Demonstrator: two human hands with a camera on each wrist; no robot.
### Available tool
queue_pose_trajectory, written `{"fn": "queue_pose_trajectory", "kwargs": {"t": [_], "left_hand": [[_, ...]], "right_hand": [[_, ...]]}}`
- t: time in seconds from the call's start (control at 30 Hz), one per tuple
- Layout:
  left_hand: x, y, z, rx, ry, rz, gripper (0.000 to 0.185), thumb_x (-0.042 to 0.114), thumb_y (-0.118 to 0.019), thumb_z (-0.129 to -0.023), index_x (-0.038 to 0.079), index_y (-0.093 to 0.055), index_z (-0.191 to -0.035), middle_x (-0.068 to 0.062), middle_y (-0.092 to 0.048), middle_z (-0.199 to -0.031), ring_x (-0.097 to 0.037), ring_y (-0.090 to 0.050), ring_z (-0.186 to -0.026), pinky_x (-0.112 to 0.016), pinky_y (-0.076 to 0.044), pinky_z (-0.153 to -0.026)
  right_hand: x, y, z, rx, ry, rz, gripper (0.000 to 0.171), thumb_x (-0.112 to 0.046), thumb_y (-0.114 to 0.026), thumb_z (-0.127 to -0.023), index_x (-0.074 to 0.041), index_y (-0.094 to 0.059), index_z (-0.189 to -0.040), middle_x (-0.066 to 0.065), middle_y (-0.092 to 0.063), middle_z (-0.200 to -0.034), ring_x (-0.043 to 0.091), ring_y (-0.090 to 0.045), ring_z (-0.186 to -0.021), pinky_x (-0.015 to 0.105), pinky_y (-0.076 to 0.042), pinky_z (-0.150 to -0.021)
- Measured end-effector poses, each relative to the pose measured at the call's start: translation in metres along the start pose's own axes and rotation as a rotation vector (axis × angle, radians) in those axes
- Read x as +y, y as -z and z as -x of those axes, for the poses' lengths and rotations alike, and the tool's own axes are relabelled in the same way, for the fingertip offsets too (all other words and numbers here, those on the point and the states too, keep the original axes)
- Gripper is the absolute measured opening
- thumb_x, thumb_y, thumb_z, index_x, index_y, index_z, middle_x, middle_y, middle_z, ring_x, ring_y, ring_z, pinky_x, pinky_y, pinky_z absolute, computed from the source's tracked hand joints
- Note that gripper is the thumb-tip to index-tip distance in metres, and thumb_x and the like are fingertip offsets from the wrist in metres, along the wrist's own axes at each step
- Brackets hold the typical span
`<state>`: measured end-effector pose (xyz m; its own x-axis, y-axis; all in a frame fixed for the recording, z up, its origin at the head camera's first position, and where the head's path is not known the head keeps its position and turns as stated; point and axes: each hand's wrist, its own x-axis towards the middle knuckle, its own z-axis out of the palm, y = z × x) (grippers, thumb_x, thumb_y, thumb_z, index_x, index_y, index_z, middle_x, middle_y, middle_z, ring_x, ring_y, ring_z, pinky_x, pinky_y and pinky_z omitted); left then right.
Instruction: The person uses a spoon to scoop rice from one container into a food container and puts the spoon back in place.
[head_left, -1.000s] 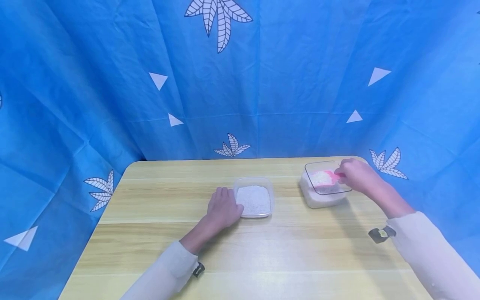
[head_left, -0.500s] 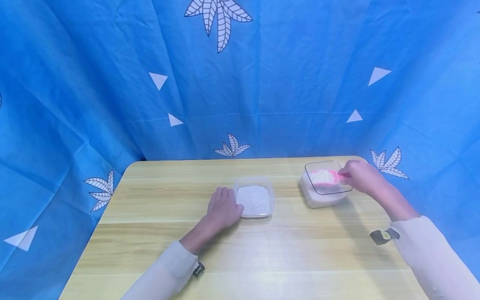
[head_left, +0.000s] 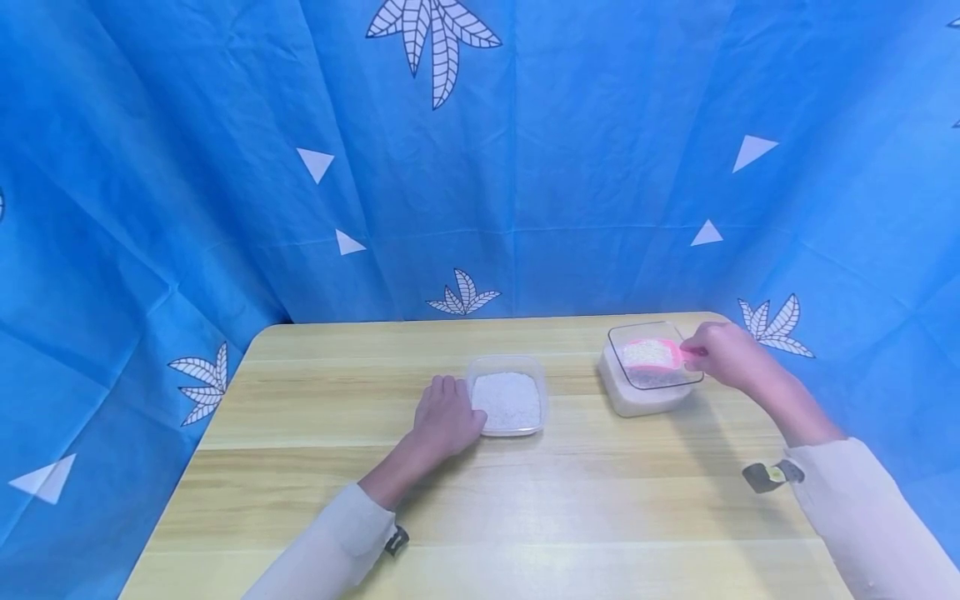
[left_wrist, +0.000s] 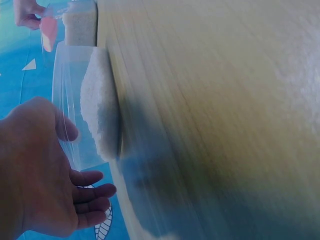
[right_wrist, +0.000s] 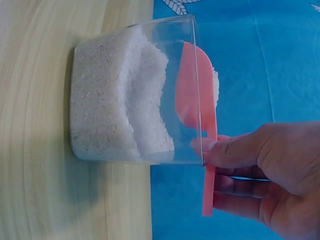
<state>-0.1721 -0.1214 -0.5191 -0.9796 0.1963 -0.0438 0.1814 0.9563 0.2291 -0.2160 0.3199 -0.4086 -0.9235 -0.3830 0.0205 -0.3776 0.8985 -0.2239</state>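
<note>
- My right hand [head_left: 723, 353], pinching the pink scoop [head_left: 651, 353], has lifted it, heaped with rice, clear above the right container [head_left: 648, 392].
- My left hand [head_left: 444, 415], fingers relaxed, still rests against the middle container [head_left: 508, 402].

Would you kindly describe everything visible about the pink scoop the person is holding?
The pink scoop looks like thin plastic, with a rounded bowl and a flat, narrow handle. Its bowl carries a heap of white grains and sits at the open top of the clear tub, which is partly filled with the same grains on the wooden table. The right hand pinches the handle between thumb and fingers.
</note>
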Motion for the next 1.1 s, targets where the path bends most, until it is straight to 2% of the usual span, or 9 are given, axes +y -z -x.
{"fn": "queue_pose_trajectory", "kwargs": {"t": [0.53,0.87,1.1], "left_hand": [[0.001,0.002,0.001,0.013,-0.008,-0.005,0.046,0.037,-0.052,-0.090,-0.004,-0.056,-0.109,-0.011,-0.048,-0.096,-0.026,-0.040,-0.090,-0.035,-0.036,-0.079],[0.000,0.000,0.000,0.002,0.003,-0.008,0.046,0.037,-0.052,-0.091,-0.004,-0.055,-0.111,-0.011,-0.047,-0.097,-0.026,-0.040,-0.091,-0.035,-0.037,-0.081],[0.000,-0.001,-0.001,0.002,0.000,-0.007,0.045,0.037,-0.052,-0.091,-0.004,-0.055,-0.110,-0.011,-0.047,-0.097,-0.026,-0.040,-0.091,-0.035,-0.037,-0.082]], "right_hand": [[0.000,0.007,0.002,0.041,-0.002,-0.035,0.026,-0.001,-0.078,-0.084,0.007,-0.076,-0.109,0.026,-0.074,-0.101,0.046,-0.068,-0.097,0.058,-0.057,-0.084],[-0.011,0.014,-0.002,0.065,0.024,-0.025,0.028,-0.003,-0.078,-0.086,0.008,-0.074,-0.111,0.030,-0.074,-0.106,0.050,-0.070,-0.100,0.058,-0.057,-0.086],[-0.022,0.019,-0.005,0.085,0.060,-0.006,0.027,-0.005,-0.078,-0.086,0.007,-0.075,-0.110,0.026,-0.076,-0.103,0.046,-0.071,-0.097,0.058,-0.057,-0.087]]}}
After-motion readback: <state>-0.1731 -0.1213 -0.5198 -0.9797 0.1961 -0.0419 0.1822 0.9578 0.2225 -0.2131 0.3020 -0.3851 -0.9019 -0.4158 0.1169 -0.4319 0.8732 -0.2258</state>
